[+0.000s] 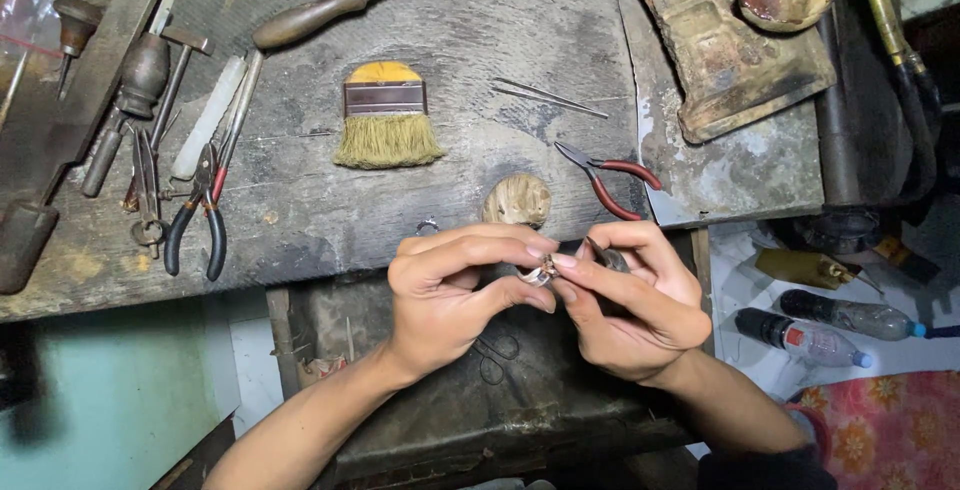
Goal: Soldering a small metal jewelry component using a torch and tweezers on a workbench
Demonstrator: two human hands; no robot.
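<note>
Both hands' fingers [520, 250] pinch a small ring [540, 272].

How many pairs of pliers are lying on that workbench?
2 that I can tell. Black-handled pliers lie at the left among the other tools; red-handled pliers lie right of the brush, just above the hands. More may be hidden in the left tool clutter.

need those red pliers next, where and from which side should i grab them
Grip the red-handled pliers by the two red handles, which splay open toward the right and toward the bench edge. The bare jaws point up-left toward the brush. Probably best to come in from the right with the right hand, closing around both handles; that side of the workbench looks free of other tools.
</note>
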